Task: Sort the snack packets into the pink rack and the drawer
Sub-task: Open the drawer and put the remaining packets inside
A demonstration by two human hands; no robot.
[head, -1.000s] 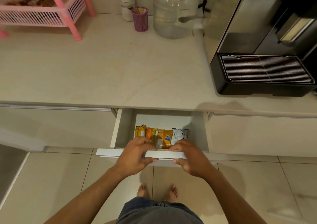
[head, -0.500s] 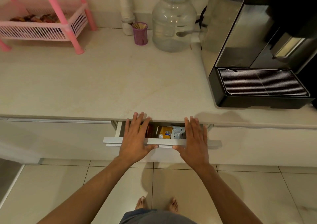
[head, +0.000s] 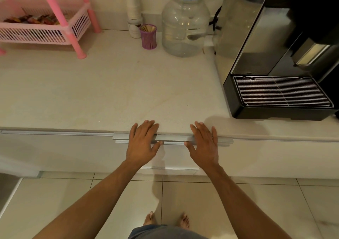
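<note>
The white drawer (head: pixel 172 154) under the counter edge is pushed in, and nothing inside it shows. My left hand (head: pixel 142 143) and my right hand (head: pixel 203 144) lie flat against its front, fingers straight, across the silver handle strip (head: pixel 173 138). Their fingertips reach over the counter edge. The pink rack (head: pixel 55 31) stands at the back left of the counter. Several snack packets (head: pixel 33 19) lie in its basket.
A black coffee machine (head: pixel 282 55) with a drip grille fills the right of the cream counter (head: pixel 110 88). A clear water jug (head: pixel 185 26), a purple cup of sticks (head: pixel 148 36) and a white bottle (head: pixel 134 15) stand at the back. Tiled floor and my bare feet are below.
The drawer, open a second ago with packets showing, has slid fully in. Both hands went from gripping its front edge to pressing flat on it and moved forward with it.
</note>
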